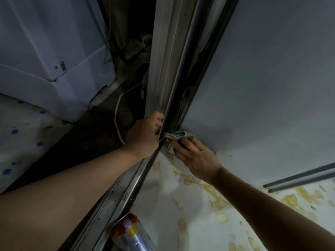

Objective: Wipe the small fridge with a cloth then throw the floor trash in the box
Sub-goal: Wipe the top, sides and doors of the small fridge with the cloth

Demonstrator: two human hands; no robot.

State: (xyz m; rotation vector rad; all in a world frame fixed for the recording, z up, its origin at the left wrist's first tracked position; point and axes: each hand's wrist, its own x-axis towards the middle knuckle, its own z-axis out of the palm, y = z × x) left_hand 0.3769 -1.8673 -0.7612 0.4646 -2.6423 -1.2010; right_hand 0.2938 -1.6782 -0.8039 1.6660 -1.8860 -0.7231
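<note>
While the left hand (143, 136) curls its grip around the edge of the metal frame (163, 84), the right hand (195, 158) lies just beside it with fingers spread flat, pressing the folded cloth (176, 134) against the bottom corner of the pale fridge wall (262, 84). The cloth sits under and just past the right fingertips, touching the frame. A white cable (117, 113) runs behind the left hand, and a clear bottle (130, 232) stands nearer the person, below both hands.
</note>
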